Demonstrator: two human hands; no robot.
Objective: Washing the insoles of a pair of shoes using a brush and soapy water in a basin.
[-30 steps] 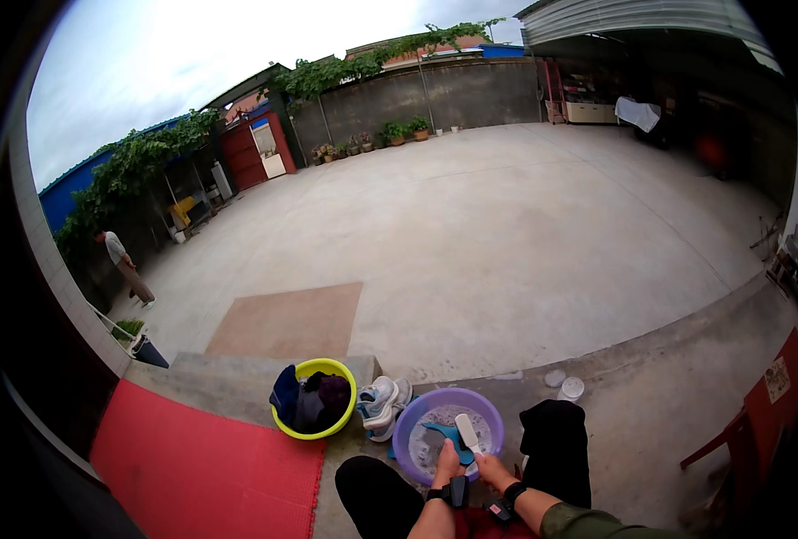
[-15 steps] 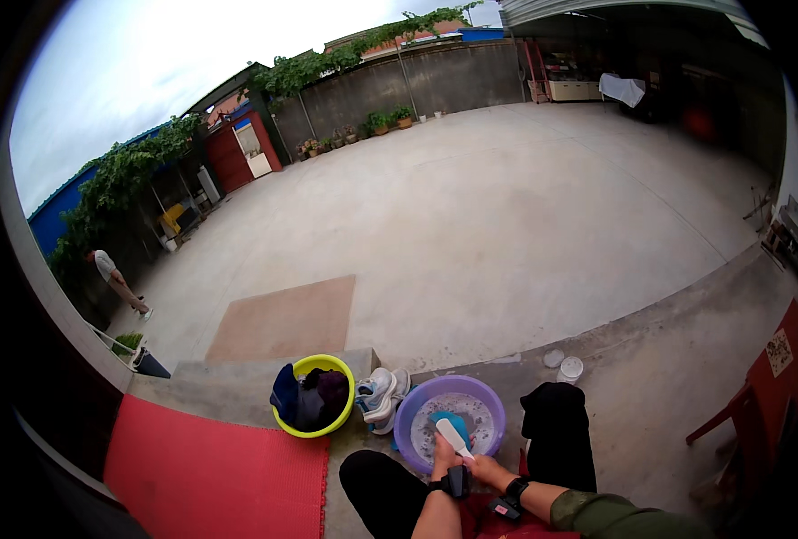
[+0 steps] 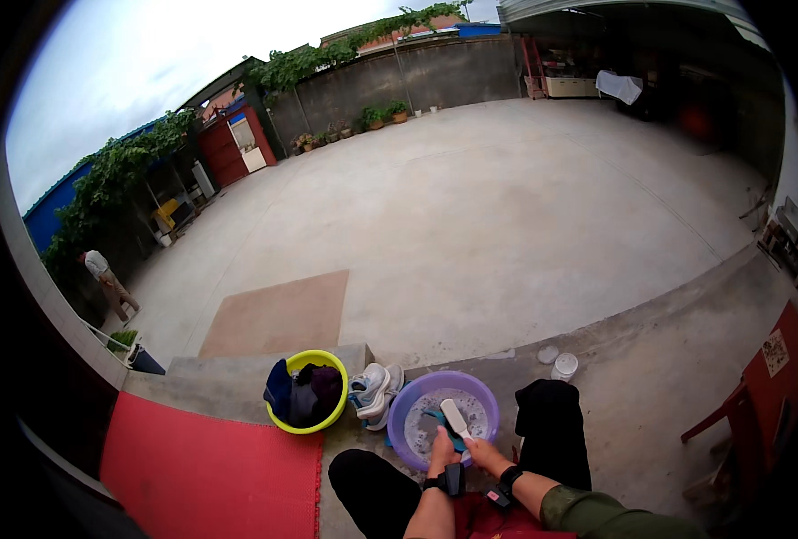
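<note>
Between my knees stands a purple basin (image 3: 444,375) holding sudsy water. My right hand (image 3: 487,455) is closed round the handle end of a white brush (image 3: 455,419), its pale back turned up and its bristles hidden. At the near side of the basin my left hand (image 3: 442,452) grips a blue-and-grey item (image 3: 433,419), partly under the brush; it is too small to tell its kind. Both hands are close together over the near rim, with dark straps on the wrists.
White sneakers (image 3: 374,388) sit just left of the basin, beside a yellow-green tub (image 3: 342,418) of dark clothes. A red mat (image 3: 210,467) lies at left. A white container (image 3: 564,366) stands beyond my right knee, a red chair (image 3: 758,382) farther right. Another person (image 3: 107,283) stands far left.
The brush has tilted more upright and shifted across the blue-and-grey item, whose grey part now shows. The whole view has shifted slightly. Both hands keep their holds.
</note>
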